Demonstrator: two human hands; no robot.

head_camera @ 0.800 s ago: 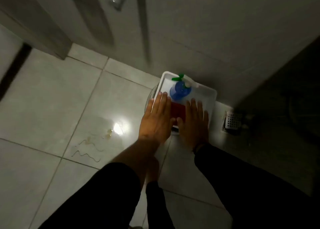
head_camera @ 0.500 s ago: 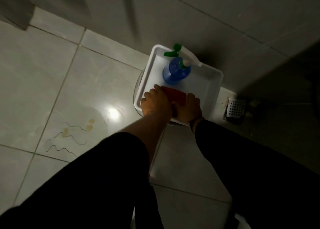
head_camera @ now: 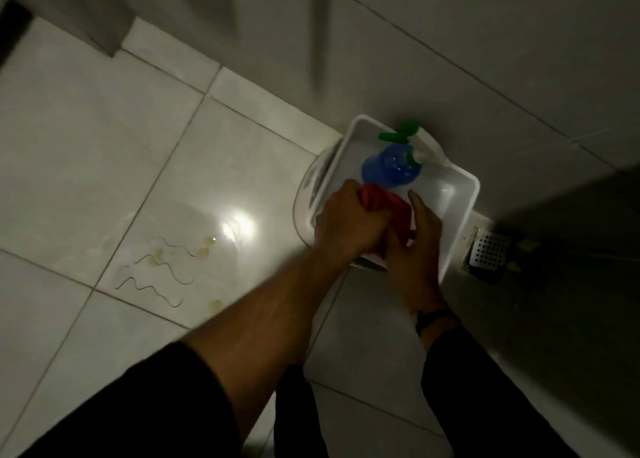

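Note:
A white plastic tub (head_camera: 462, 201) sits on the tiled floor against the wall. A blue spray bottle (head_camera: 391, 168) with a green and white trigger head stands in its far part. In the near part lies a red cloth (head_camera: 388, 206). My left hand (head_camera: 346, 220) grips the cloth's left end with curled fingers. My right hand (head_camera: 414, 239) holds the cloth's near right side, its index finger stretched out over the tub; the other fingers are partly hidden.
A clear round container (head_camera: 304, 197) sits under or beside the tub's left edge. A metal floor drain (head_camera: 488, 251) lies right of the tub. Yellowish spots and dark squiggles (head_camera: 162, 267) mark the wet tile at left. A grey wall runs behind.
Both hands lay flat on the red cloth at first; now they have closed on it and bunched it up. The camera has shifted its view.

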